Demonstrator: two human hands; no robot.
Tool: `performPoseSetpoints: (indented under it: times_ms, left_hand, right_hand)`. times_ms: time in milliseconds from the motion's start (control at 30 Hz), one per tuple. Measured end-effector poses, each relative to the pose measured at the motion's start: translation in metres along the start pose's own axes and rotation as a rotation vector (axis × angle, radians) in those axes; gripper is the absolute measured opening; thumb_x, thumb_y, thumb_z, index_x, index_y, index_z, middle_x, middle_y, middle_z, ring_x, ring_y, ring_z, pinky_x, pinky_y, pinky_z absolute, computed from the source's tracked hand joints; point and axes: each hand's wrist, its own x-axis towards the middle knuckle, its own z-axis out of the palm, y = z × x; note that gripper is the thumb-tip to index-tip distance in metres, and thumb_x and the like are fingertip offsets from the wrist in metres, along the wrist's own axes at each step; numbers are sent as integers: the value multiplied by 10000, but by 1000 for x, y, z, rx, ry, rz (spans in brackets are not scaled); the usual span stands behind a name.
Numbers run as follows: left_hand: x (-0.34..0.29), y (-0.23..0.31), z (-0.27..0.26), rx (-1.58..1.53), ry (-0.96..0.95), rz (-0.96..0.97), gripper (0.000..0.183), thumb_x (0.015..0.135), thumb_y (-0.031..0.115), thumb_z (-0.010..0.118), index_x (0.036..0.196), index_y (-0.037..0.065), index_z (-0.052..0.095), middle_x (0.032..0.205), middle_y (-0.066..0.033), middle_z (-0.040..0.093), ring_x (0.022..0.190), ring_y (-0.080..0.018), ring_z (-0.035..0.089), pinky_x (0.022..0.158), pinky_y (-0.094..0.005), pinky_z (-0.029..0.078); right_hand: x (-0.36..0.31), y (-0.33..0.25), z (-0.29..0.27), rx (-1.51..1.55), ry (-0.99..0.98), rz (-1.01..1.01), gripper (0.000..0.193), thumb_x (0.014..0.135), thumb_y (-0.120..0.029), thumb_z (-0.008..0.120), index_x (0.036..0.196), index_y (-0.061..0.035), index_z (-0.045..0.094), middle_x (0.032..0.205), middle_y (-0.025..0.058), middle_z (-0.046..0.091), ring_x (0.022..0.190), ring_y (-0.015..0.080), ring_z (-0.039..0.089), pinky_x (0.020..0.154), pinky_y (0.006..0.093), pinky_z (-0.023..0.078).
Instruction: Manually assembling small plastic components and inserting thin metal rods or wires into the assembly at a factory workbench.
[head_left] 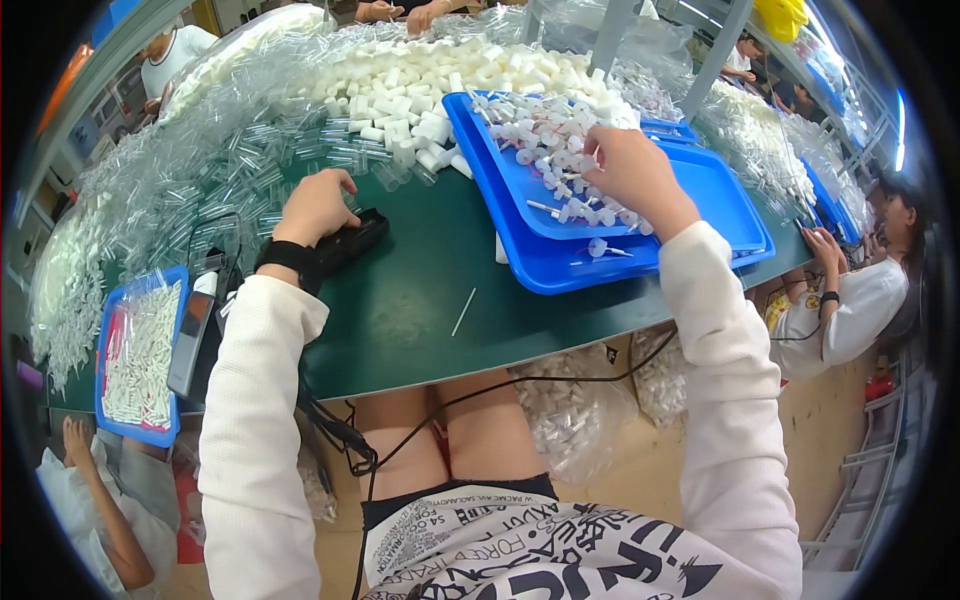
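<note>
My right hand (640, 178) reaches over the upper blue tray (520, 195), its thumb and forefinger curled around a small translucent white plastic piece. Many similar pieces (560, 130), thin white sticks with round translucent discs, lie heaped in that tray. It rests on a larger blue tray (530, 268). To the left, my left hand (318, 207) hovers palm-down beside a black elongated object (355, 240). Its thumb and forefinger are bent but apart, with nothing seen between them. The other left fingertips are hidden. A black band (290, 258) wraps my left wrist.
Clear plastic tubes (225, 185) and short white cylinders (410, 110) are piled across the green table (420, 310). One thin white stick (463, 312) lies near the front. A blue tray of white sticks (142, 350) stands left. A black cable (520, 379) crosses my lap. Other people sit nearby.
</note>
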Motion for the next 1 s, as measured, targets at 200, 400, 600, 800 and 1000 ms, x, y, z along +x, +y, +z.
performPoseSetpoints:
  times_ms: [200,400,600,800,1000]
  left_hand:
    - [6,5,-9,-40,-16,-73,386,562,94,810,893,8,631,925,-187,646,882,-318,625,758,-351,496]
    - [24,38,-18,-48,265,-97,305,748,169,587,977,-32,580,939,-236,628,907,-369,610,776,-396,488]
    - [69,68,15,1,257,-121,342,724,178,572,1019,7,585,1021,-235,611,942,-370,599,815,-426,474]
    - [106,51,38,18,76,51,226,737,155,597,953,137,658,983,-152,641,935,-314,609,790,-397,491]
    - [77,69,-13,17,456,91,239,699,181,689,887,42,638,823,-163,664,809,-289,644,697,-346,493]
  right_hand:
    - [8,5,-11,717,216,53,329,720,-233,679,952,-26,571,853,120,645,706,235,637,647,321,503]
    - [-3,-5,-28,1093,199,71,327,790,-195,655,1037,-8,551,858,96,650,664,120,608,562,240,498]
    - [-33,-18,-39,1305,111,-2,263,829,-112,613,1067,-1,587,822,61,650,663,65,568,578,204,466]
    - [-74,-17,-49,1258,58,37,239,822,-92,625,1042,-2,595,874,46,628,677,61,560,588,204,467]
    - [-82,-25,-45,1351,176,56,228,811,-26,626,1031,16,582,916,50,575,745,76,582,661,209,496]
